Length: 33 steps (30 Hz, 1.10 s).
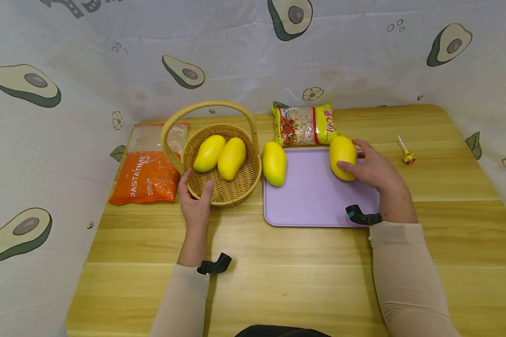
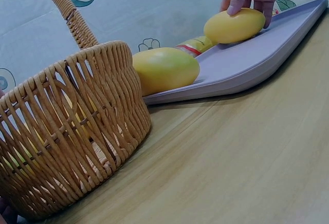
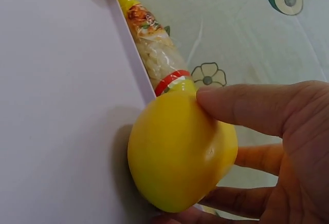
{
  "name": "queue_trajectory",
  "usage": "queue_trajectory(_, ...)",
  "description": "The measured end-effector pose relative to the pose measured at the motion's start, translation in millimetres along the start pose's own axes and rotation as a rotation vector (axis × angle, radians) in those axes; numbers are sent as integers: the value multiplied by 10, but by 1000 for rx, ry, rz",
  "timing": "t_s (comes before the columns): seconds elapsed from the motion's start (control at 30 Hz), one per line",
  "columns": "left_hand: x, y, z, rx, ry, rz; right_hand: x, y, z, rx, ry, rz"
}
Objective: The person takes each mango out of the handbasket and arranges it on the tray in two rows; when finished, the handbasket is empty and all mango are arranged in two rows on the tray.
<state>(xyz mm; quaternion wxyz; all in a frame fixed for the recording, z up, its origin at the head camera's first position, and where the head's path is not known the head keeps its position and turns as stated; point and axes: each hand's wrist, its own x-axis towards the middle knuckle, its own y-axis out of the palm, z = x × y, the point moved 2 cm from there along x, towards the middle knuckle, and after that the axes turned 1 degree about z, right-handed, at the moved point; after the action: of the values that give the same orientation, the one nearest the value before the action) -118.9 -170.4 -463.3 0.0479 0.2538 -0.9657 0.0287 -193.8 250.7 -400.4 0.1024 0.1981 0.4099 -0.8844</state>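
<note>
In the head view, a wicker basket [image 1: 236, 194] with a tall arched handle holds two yellow mangoes [image 1: 232, 158]. My left hand [image 1: 194, 201] grips its near left rim, thumb over the edge and fingers along the outer side; the basket's wall hides most of that hand in the left wrist view. My right hand [image 1: 377, 171] holds another yellow mango [image 1: 343, 157] over the right part of a lilac tray [image 1: 308, 201], thumb on one side and fingers on the other. One more mango [image 1: 274, 164] lies on the tray's left edge, beside the basket.
An orange pasta bag [image 1: 145, 178] lies left of the basket, partly behind its handle. Behind the tray is a yellow and clear noodle packet [image 1: 301, 125]. A lollipop [image 1: 406, 152] lies to the right on the wooden table [image 1: 278, 281]. Avocado-print cloth hangs around the table.
</note>
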Motion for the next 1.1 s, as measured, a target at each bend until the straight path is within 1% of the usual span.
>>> queue_trajectory(0.37, 1, -1, -5, 18, 2, 3, 26, -3, -13, -24, 10, -13)
queue_trajectory(0.57, 2, -3, 3, 17, -7, 3, 6, -12, -20, -19, 24, -13)
queue_trajectory(0.93, 6, -8, 7, 17, -10, 8, -48, -61, 24, -46, 10, -48)
queue_trajectory(1.03, 6, -9, 7, 15, -11, 11, -74, -67, 47, -56, -6, -81)
queue_trajectory(1.1, 4, -11, 8, 10, -11, 13, -109, -70, 97, -58, -34, -124)
